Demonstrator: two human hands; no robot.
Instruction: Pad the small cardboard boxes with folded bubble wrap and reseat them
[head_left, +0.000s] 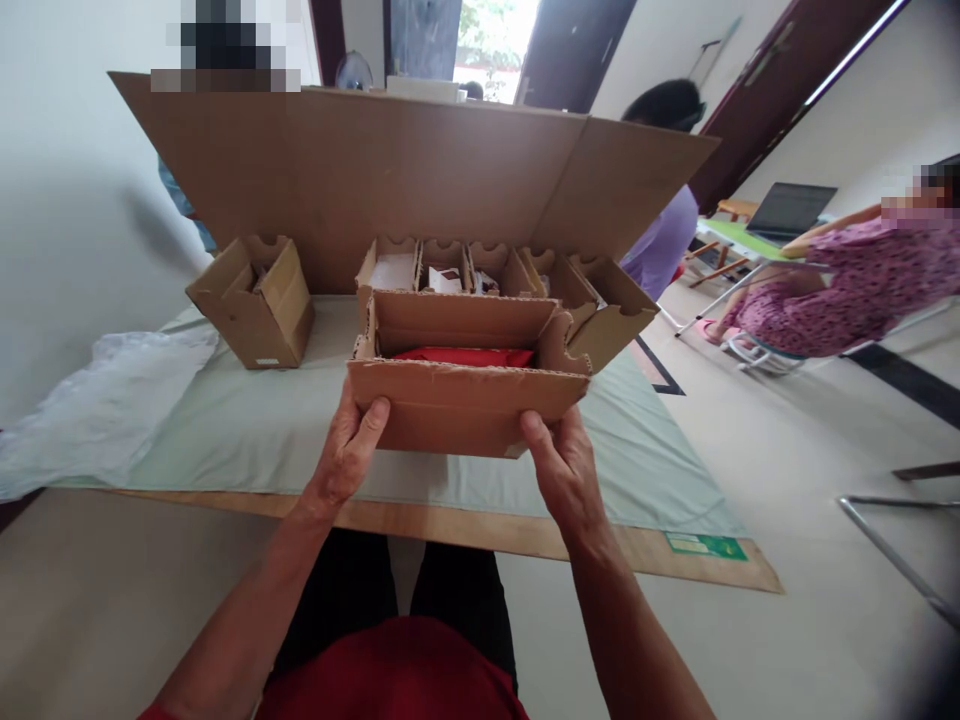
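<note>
Between my two hands is an open-topped cardboard box (457, 410), its long side facing me. Something flat and red (469, 356) lies inside; I cannot tell what it is. My left hand (352, 445) grips the box's left end, thumb on the front face and fingers hidden behind. On the right end, my right hand (562, 460) holds it the same way. Just beyond stands a row of several narrow cardboard boxes (615, 310) with notched rims, some with white or dark contents. Another such box (274, 310) stands apart on the left.
A tall cardboard panel (420, 170) rises behind the boxes. Clear plastic wrapping (112, 400) lies at the left of the cloth-covered table (645, 450). Past the panel are other people, one in purple (667, 240). At right, a person in pink (862, 280) sits near a laptop (791, 210).
</note>
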